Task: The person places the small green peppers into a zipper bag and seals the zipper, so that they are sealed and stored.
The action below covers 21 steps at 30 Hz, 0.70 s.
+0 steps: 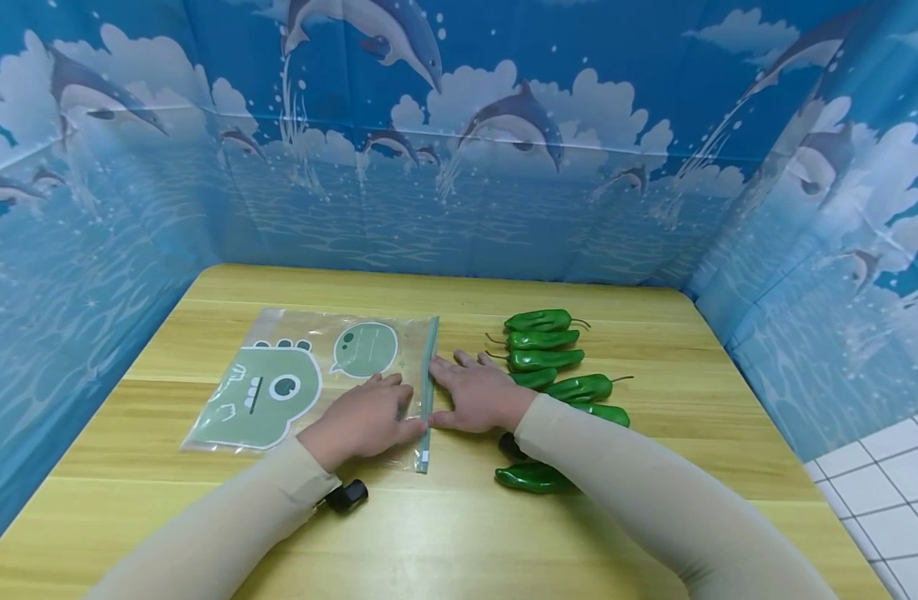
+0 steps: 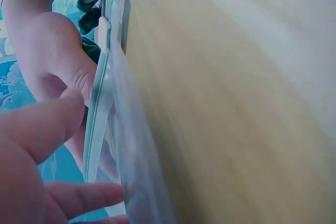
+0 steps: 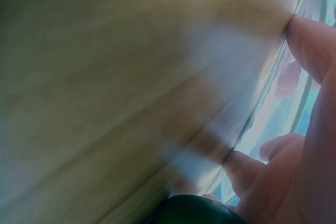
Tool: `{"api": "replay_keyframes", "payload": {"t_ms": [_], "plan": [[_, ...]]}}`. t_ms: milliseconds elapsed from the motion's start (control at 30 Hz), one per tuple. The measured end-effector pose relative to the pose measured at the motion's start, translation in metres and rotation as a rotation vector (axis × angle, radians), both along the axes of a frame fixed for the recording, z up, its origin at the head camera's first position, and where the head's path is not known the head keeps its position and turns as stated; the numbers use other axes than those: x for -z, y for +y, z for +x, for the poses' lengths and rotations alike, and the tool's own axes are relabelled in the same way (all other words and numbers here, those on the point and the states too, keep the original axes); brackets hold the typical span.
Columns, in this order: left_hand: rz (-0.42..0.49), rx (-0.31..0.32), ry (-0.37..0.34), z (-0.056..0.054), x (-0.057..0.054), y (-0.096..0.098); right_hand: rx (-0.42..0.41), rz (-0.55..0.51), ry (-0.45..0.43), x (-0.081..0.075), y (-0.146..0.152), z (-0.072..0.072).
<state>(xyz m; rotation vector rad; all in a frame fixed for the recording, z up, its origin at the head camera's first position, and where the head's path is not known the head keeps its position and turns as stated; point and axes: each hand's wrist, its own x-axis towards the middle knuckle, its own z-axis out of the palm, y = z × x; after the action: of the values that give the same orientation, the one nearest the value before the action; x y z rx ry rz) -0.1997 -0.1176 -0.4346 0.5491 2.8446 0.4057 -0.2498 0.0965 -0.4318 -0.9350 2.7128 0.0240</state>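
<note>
A clear zip bag point(image 1: 376, 392) printed with a green cartoon monster lies flat on the table, its green zip strip point(image 1: 432, 350) facing right. Over its right part rests my left hand point(image 1: 363, 421), thumb reaching the strip. My right hand point(image 1: 479, 398) lies with spread fingers, thumb and fingertips touching the bag's zip edge from the right. In the left wrist view the strip point(image 2: 100, 114) stands slightly raised off the table between both hands. Several green peppers point(image 1: 545, 360) lie in a column right of my right hand; my right forearm partly hides some.
The wooden table point(image 1: 443, 542) ends at a dolphin-printed curtain point(image 1: 459, 208) at the back and sides. White tiles point(image 1: 894, 492) show at the lower right. A white slider point(image 1: 424, 456) sits at the zip's near end. A black wrist device point(image 1: 348, 497) hangs under my left sleeve.
</note>
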Motion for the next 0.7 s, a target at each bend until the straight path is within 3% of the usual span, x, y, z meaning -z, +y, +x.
{"api": "replay_keyframes", "payload": {"t_ms": [367,700], "plan": [[0.04,-0.122,0.071,-0.005,-0.001,0.015,-0.014,-0.017,-0.001,0.0,0.001,0.0],[-0.004,-0.169,0.056,-0.008,-0.003,0.02,-0.007,-0.009,-0.022,-0.003,0.001,0.0]]}}
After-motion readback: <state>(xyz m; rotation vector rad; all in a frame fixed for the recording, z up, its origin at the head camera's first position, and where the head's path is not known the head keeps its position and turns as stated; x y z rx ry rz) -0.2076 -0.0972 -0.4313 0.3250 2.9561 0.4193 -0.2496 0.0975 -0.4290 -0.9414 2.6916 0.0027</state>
